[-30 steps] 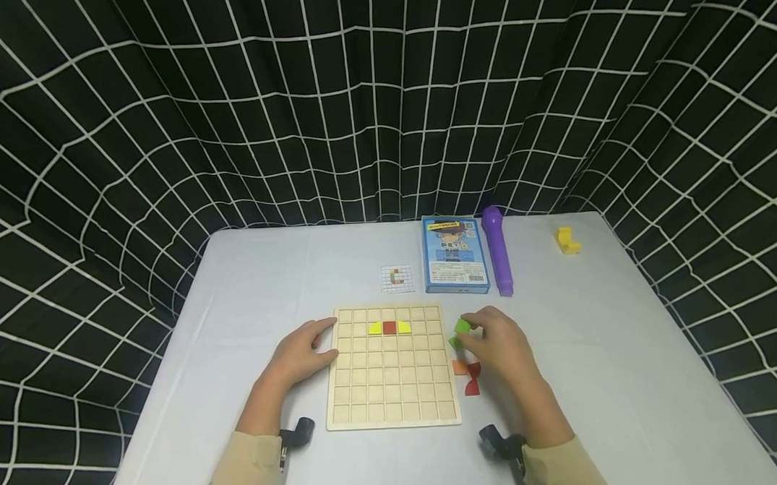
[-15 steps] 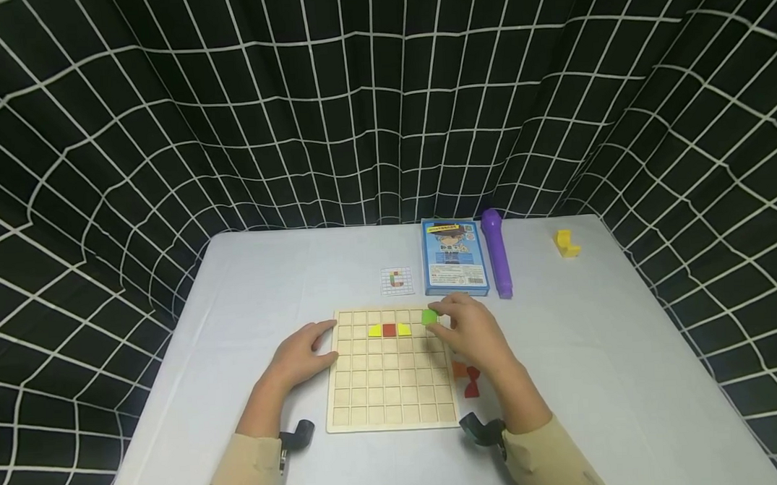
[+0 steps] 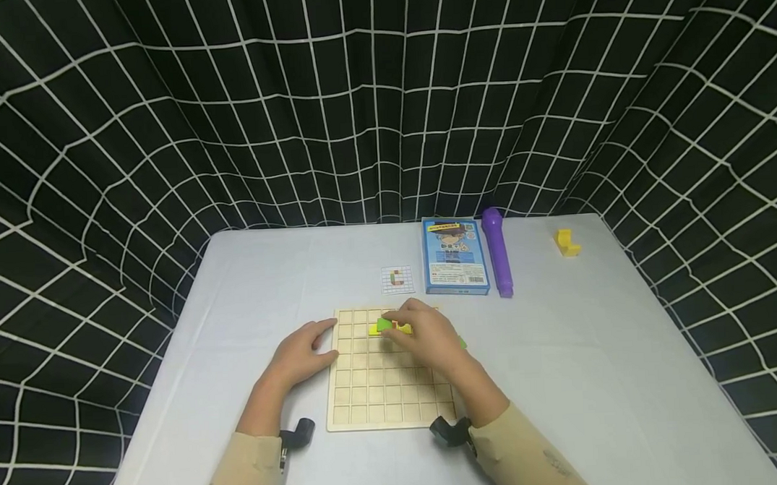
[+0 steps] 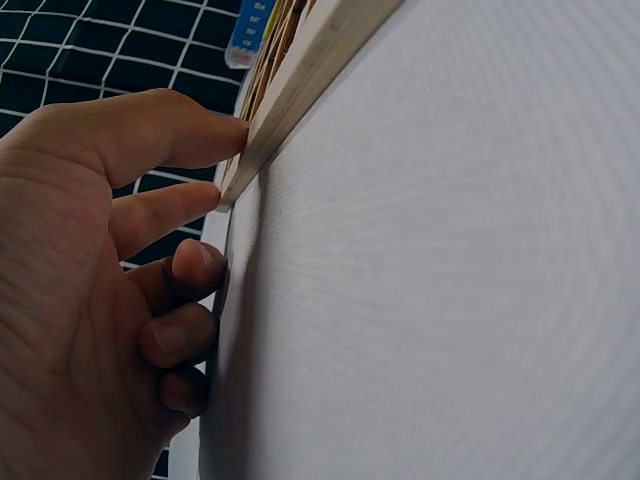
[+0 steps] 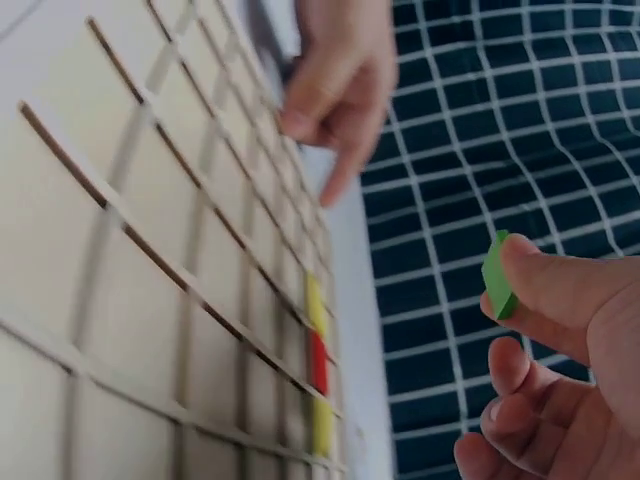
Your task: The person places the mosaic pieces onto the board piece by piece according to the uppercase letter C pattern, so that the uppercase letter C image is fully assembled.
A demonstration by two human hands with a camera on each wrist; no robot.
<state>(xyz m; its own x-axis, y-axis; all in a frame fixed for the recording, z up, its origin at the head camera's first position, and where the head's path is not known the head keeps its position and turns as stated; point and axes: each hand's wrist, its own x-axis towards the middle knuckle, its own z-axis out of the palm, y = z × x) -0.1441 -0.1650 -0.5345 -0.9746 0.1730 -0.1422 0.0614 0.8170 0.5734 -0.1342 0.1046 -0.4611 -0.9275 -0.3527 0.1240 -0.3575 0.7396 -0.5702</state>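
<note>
Between thumb and forefinger my right hand (image 3: 428, 338) pinches a green square tile (image 5: 497, 275), raised over the upper part of the wooden grid board (image 3: 363, 399). A red tile (image 5: 318, 362) lies in the board between two yellow tiles, one yellow tile (image 5: 321, 428) being nearer in the right wrist view. In the head view the hand partly covers this row. My left hand (image 3: 300, 353) touches the board's left edge with its thumb and forefinger tips. In the left wrist view its other fingers are bent beside the edge.
Another green piece (image 3: 462, 343) peeks out right of the board, behind my right hand. Beyond the board lie a small pattern card (image 3: 397, 280), a blue box (image 3: 455, 258), a purple microphone-shaped stick (image 3: 497, 252) and a yellow chair-shaped block (image 3: 566, 243).
My right hand has picked up the green tile from beside the board and carried it left over the row of tiles. The orange and red pieces are now hidden. My left hand stays put.
</note>
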